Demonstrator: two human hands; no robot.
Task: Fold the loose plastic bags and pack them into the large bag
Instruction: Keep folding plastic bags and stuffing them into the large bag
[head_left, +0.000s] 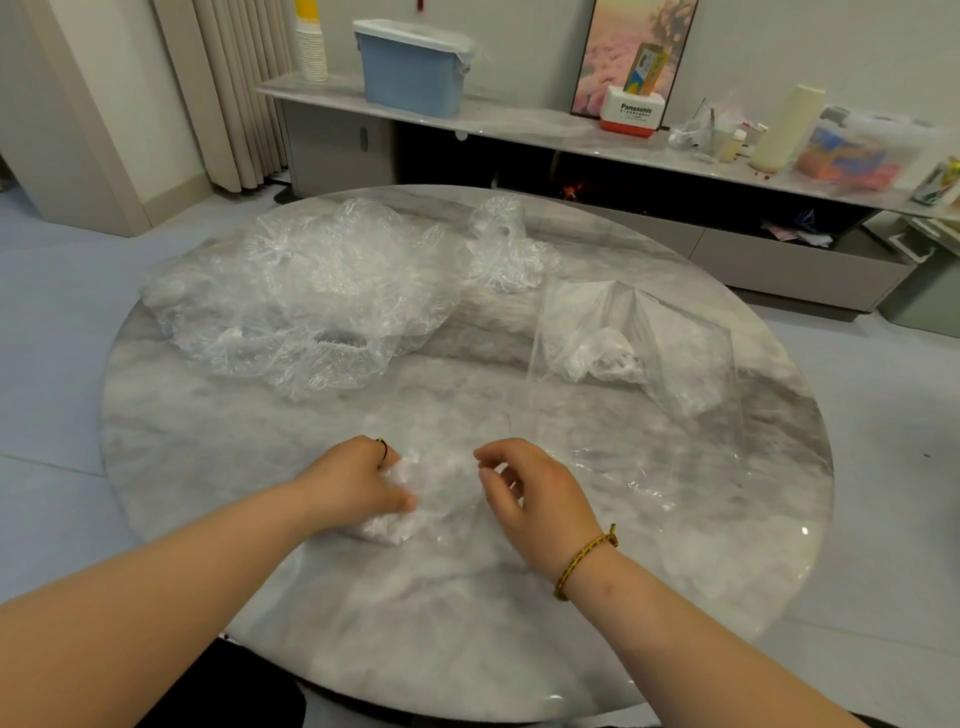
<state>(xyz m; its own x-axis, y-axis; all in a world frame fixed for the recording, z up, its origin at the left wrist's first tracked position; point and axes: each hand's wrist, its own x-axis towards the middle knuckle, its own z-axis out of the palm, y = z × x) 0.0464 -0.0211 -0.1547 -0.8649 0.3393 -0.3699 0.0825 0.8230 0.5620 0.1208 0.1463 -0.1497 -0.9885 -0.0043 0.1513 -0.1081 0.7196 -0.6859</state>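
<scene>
Bag in hand (423, 499): thin clear film, bunched at the desk's (467, 623) 6 o'clock.
Left hand (358, 483): fingers (385, 462) curled round its crumpled end.
Right hand (535, 499): fingers loosely bent, gripping nothing we can see.
Handling: we judge it feather-light, limp, slippery; edges hold best.
Large bag (639, 343): open, 2 o'clock.
Loose pile (311, 301): 10 o'clock.

You sit at a round grey-white marble worktop (467, 649) on a pale tiled floor (62, 374). Far left hangs a beige pleated curtain (234, 88). Ahead of you, a long low grey sideboard (337, 150) with a marble top runs along the white wall, and its right-hand drawer (810, 249) is pulled open. On top, left to right:
- stacked paper cups (311, 52)
- blue bin (413, 78) with a pale lid
- framed pink picture (613, 52)
- red-and-white Panasonic box (631, 114)
- cream cylinder (784, 130)
- clear storage box (857, 150) with colourful contents

Light is even, with soft glare on the worktop.
</scene>
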